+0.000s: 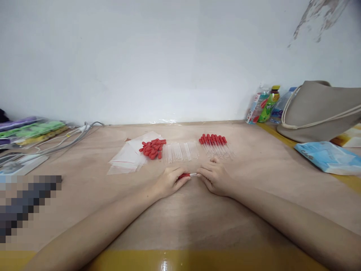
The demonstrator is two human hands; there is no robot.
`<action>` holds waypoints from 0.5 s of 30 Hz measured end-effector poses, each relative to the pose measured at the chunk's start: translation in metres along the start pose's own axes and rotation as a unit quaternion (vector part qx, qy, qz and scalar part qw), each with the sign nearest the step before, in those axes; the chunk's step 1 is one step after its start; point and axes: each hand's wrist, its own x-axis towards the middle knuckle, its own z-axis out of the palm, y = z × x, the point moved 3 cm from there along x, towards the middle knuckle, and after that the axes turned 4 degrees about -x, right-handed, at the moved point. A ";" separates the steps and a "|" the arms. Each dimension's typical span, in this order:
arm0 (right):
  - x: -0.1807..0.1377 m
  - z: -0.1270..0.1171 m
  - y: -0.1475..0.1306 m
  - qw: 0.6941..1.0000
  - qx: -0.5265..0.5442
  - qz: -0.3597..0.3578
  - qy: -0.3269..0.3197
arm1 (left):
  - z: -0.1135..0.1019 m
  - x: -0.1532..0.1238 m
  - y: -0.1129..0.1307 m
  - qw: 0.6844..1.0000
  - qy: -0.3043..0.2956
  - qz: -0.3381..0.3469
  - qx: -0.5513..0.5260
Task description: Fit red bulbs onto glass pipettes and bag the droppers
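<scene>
My left hand (173, 181) is closed on a red rubber dropper bulb (184, 175). A clear dropper tube (193, 174) runs from that bulb into the closed fingers of my right hand (214, 176); the bulb and tube meet end to end between the hands. Just beyond lie a heap of loose red bulbs (152, 149) and a row of clear tubes (180, 151). To the right of these, several droppers with red bulbs on their tubes (214, 145) are lined up side by side. Clear plastic zip bags (128, 156) lie partly beneath the bulb heap.
Bottles (269, 105) and a grey bag with cord (316, 109) stand at the back right, with a blue packet (329, 157) in front. On the left are cables (73, 139), a white power strip (25, 165) and green and purple packs (34, 130). A wall (175, 64) closes the back.
</scene>
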 end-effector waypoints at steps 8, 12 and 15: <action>0.002 0.004 -0.003 0.996 0.054 0.048 -0.054 | 0.000 0.000 -0.002 1.000 -0.003 0.022 0.006; 0.004 0.004 -0.002 0.993 0.064 0.061 -0.083 | 0.000 0.002 -0.003 0.999 -0.013 0.030 0.018; 0.008 -0.002 -0.001 0.991 0.052 0.053 -0.110 | 0.000 0.004 -0.005 0.999 -0.004 0.032 0.013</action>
